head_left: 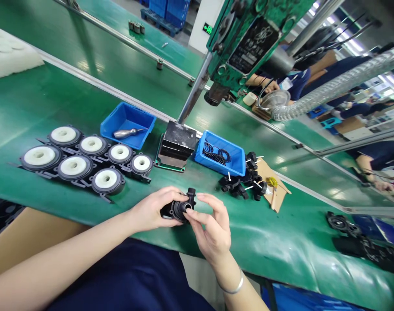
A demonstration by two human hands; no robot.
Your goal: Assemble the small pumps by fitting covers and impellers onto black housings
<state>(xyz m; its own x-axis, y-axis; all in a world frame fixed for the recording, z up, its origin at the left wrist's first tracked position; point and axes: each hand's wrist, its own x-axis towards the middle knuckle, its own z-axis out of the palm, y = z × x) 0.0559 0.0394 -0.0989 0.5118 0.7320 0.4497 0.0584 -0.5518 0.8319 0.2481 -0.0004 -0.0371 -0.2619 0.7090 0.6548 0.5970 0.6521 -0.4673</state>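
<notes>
My left hand [159,207] is wrapped round a black plastic housing [180,210] with a round, ridged opening and a short pipe stub at its top. The thumb and index fingertips of my right hand [212,224] pinch together at the rim of that opening; whatever lies between them is too small to make out. Beyond my hands, a blue bin [221,155] contains several thin black rubber rings [216,153]. To its right lie several black plastic fittings [245,183] with white sticks in them.
Several black round parts with white discs [74,166] are lined up at left. A blue tray [114,119] holds a metal-handled screwdriver [127,132]. A green press [245,43] overhangs a dark metal block [177,142]. Cardboard [276,190] lies at right. Other people work across the bench.
</notes>
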